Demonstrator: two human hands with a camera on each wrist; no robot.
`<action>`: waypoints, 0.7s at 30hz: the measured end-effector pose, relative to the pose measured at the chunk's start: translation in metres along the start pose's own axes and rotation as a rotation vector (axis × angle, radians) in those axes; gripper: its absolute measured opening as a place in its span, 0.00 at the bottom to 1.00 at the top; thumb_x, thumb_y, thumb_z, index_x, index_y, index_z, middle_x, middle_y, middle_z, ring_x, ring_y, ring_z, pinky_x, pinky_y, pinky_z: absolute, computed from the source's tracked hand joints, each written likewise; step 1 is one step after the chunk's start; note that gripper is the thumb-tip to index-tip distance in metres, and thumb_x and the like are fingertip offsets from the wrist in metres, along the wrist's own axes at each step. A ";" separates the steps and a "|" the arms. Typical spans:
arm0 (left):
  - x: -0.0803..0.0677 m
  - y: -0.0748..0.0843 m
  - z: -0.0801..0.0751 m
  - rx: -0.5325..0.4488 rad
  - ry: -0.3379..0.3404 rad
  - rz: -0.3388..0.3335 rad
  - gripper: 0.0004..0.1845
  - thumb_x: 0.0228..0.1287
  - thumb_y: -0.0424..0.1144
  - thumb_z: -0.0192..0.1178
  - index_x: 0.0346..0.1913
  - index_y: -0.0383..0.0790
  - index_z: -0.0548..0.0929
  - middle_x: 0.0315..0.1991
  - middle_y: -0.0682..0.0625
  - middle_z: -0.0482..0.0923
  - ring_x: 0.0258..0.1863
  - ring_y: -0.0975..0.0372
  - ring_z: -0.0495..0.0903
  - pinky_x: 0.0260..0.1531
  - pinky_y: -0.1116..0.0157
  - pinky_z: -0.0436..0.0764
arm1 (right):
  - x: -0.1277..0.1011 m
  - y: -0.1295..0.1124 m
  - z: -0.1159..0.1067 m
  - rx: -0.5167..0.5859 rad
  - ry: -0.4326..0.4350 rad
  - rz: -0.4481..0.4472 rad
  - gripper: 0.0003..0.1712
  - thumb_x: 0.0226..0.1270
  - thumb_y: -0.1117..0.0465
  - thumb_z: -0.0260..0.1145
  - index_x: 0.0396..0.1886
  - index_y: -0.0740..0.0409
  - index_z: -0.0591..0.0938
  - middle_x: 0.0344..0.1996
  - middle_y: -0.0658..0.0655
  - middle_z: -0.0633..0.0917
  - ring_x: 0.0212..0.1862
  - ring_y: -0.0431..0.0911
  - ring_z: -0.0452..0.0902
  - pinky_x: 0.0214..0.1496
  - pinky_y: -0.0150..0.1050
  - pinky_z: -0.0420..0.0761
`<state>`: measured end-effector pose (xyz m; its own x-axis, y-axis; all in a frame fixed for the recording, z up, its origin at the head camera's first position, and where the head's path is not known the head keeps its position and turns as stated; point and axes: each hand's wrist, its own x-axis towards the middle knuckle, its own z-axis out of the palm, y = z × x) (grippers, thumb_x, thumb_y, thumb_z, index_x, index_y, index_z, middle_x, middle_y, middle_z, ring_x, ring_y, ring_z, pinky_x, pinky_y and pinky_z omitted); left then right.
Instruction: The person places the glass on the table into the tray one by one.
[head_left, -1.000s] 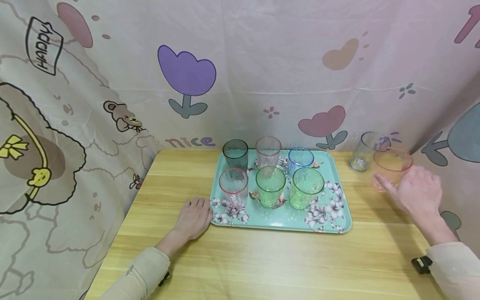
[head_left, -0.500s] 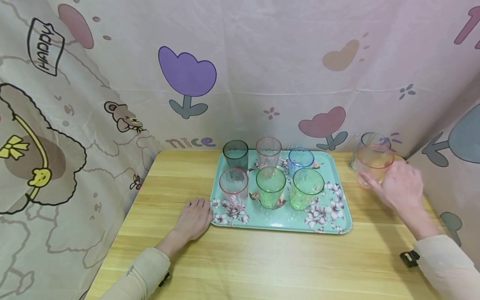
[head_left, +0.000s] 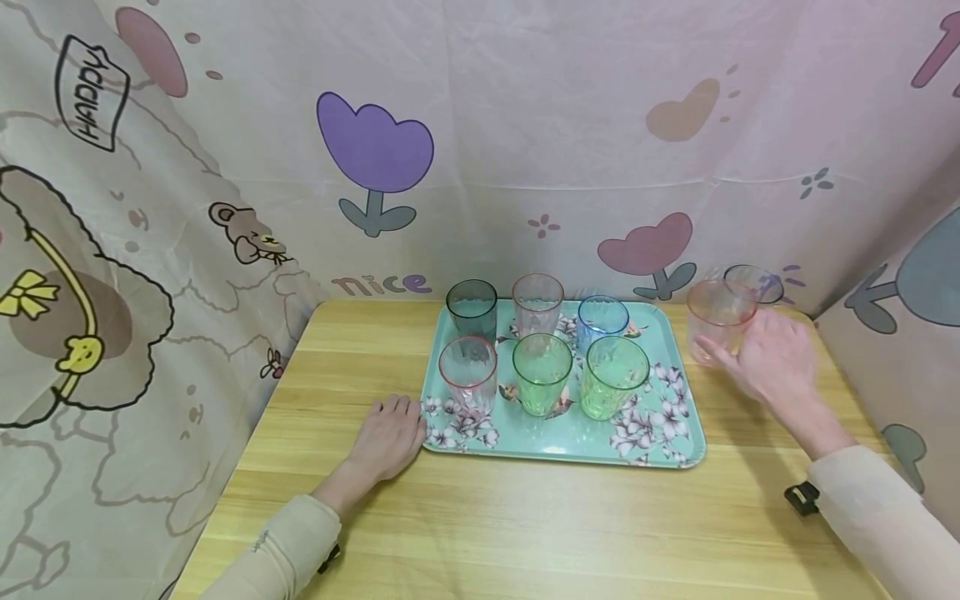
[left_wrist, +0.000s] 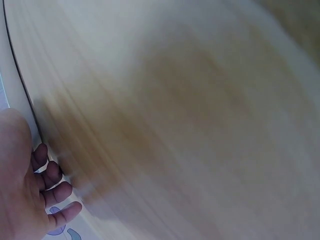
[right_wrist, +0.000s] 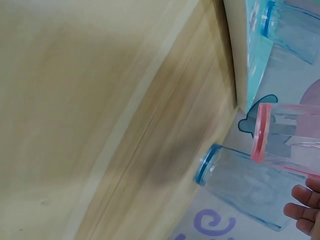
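Note:
My right hand (head_left: 780, 354) grips a clear pink tumbler (head_left: 712, 329) at the right of the tray, thumb on its near side. In the right wrist view the tumbler's pink base (right_wrist: 261, 132) shows off the tabletop, with fingertips (right_wrist: 300, 210) beside its wall. Just behind it stands a clear blue-rimmed tumbler (head_left: 765, 287), partly hidden by the pink one and the hand. My left hand (head_left: 386, 437) rests palm down on the table, touching the left edge of the green floral tray (head_left: 555, 450). In the left wrist view its fingers (left_wrist: 57, 192) are loosely bent.
Two rows of tumblers stand on the tray: a dark grey one (head_left: 471, 312), a pink-rimmed one (head_left: 537, 304) and a blue one (head_left: 602, 321) behind; a red-rimmed one (head_left: 468, 375) and two green ones (head_left: 542, 375) in front. A patterned curtain (head_left: 487, 150) hangs behind the wooden table (head_left: 525, 525).
My right hand has carried the pink tumbler leftward and slightly back, toward the tray's right edge, so it now overlaps the blue-rimmed tumbler. My left hand and the tray have stayed put.

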<state>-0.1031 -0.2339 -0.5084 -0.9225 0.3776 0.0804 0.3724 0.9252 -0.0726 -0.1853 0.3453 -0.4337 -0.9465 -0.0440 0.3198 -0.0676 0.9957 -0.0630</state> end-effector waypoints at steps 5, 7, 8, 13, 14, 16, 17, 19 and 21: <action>0.000 0.000 0.000 -0.007 -0.005 -0.003 0.14 0.81 0.46 0.48 0.44 0.39 0.76 0.42 0.42 0.81 0.49 0.49 0.80 0.50 0.49 0.78 | 0.007 -0.009 0.005 0.024 -0.048 0.007 0.55 0.69 0.22 0.56 0.46 0.80 0.75 0.38 0.78 0.79 0.46 0.73 0.77 0.49 0.64 0.73; 0.001 0.000 0.001 -0.010 -0.013 -0.007 0.14 0.81 0.46 0.48 0.44 0.39 0.76 0.42 0.42 0.82 0.49 0.48 0.80 0.51 0.48 0.79 | 0.009 -0.012 0.008 0.045 -0.062 0.011 0.59 0.71 0.23 0.54 0.55 0.83 0.73 0.46 0.81 0.79 0.52 0.75 0.76 0.55 0.67 0.72; 0.001 -0.001 0.001 -0.012 -0.016 -0.008 0.14 0.81 0.46 0.48 0.44 0.39 0.76 0.42 0.42 0.82 0.49 0.48 0.80 0.51 0.48 0.79 | 0.010 -0.014 0.009 0.059 -0.062 0.012 0.59 0.71 0.23 0.54 0.58 0.84 0.72 0.49 0.83 0.78 0.54 0.76 0.75 0.57 0.68 0.72; 0.001 -0.001 0.001 -0.012 -0.025 -0.011 0.14 0.81 0.46 0.48 0.44 0.39 0.76 0.43 0.43 0.82 0.50 0.49 0.80 0.52 0.48 0.78 | 0.014 -0.019 0.018 0.087 -0.039 0.001 0.58 0.72 0.24 0.54 0.57 0.84 0.72 0.48 0.82 0.79 0.52 0.75 0.76 0.57 0.68 0.72; 0.001 -0.001 0.001 -0.013 -0.025 -0.010 0.14 0.81 0.46 0.48 0.44 0.39 0.76 0.43 0.43 0.82 0.50 0.49 0.80 0.52 0.48 0.78 | 0.014 -0.020 0.020 0.088 -0.030 -0.005 0.57 0.72 0.24 0.55 0.55 0.83 0.73 0.46 0.81 0.79 0.50 0.74 0.76 0.56 0.67 0.73; 0.001 -0.001 0.000 -0.013 -0.027 -0.010 0.14 0.81 0.46 0.48 0.44 0.39 0.76 0.43 0.43 0.82 0.50 0.49 0.80 0.52 0.48 0.78 | 0.015 -0.020 0.024 0.095 -0.019 -0.016 0.56 0.72 0.25 0.55 0.52 0.82 0.74 0.43 0.79 0.79 0.48 0.73 0.77 0.54 0.67 0.73; 0.001 0.000 0.000 -0.014 -0.027 -0.009 0.14 0.81 0.46 0.48 0.44 0.39 0.76 0.43 0.43 0.82 0.50 0.49 0.80 0.52 0.48 0.78 | 0.015 -0.020 0.026 0.101 -0.011 -0.021 0.55 0.72 0.25 0.56 0.52 0.82 0.75 0.42 0.79 0.79 0.47 0.72 0.77 0.54 0.66 0.73; 0.001 0.000 0.000 -0.012 -0.028 -0.008 0.14 0.81 0.47 0.48 0.44 0.39 0.76 0.43 0.43 0.82 0.50 0.49 0.80 0.52 0.48 0.78 | 0.017 -0.021 0.029 0.108 -0.007 -0.030 0.54 0.72 0.25 0.56 0.52 0.81 0.75 0.42 0.78 0.80 0.47 0.71 0.77 0.54 0.66 0.73; 0.000 0.000 0.000 -0.009 -0.027 -0.008 0.14 0.81 0.46 0.48 0.44 0.39 0.76 0.42 0.43 0.81 0.50 0.49 0.80 0.51 0.49 0.78 | 0.018 -0.022 0.032 0.113 -0.003 -0.039 0.53 0.73 0.26 0.56 0.53 0.80 0.76 0.43 0.78 0.80 0.48 0.71 0.77 0.53 0.65 0.73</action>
<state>-0.1036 -0.2341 -0.5081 -0.9279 0.3690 0.0536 0.3656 0.9286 -0.0627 -0.2113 0.3202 -0.4569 -0.9434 -0.0828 0.3212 -0.1393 0.9777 -0.1572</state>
